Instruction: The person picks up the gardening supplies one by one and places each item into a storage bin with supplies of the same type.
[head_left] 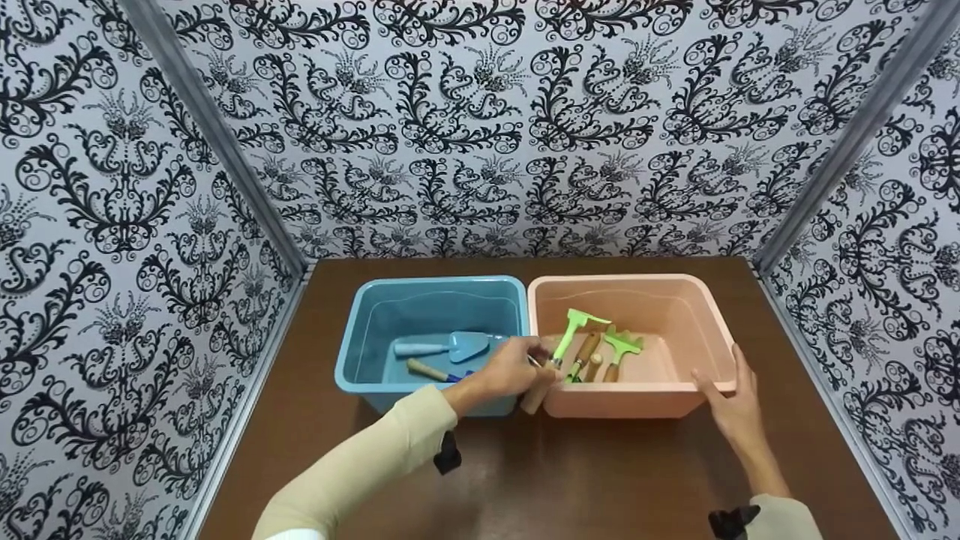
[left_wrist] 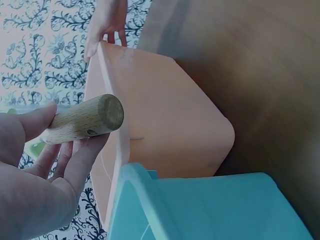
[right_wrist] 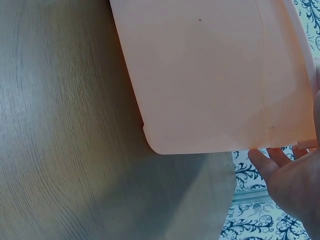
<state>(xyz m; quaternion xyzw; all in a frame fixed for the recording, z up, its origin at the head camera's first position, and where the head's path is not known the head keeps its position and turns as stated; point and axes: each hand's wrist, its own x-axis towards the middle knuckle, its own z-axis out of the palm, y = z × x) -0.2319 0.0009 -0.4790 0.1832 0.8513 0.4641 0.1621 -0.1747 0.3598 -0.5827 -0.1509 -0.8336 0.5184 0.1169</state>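
Note:
My left hand holds a garden hoe by its wooden handle. The hoe's light green head leans into the peach tub, while the handle end sticks out over the front rim. Inside that tub lie a green hand rake, a tool with a brown wooden handle and green end, and another wooden handle, partly hidden. At the tub's front right corner, my right hand grips the rim; in the right wrist view the hand is partly cut off.
Directly left stands a blue tub, its rim against the peach one. It contains a blue trowel and a wooden-handled tool with a blue head. Both tubs stand on a brown table, with patterned walls at the back and sides.

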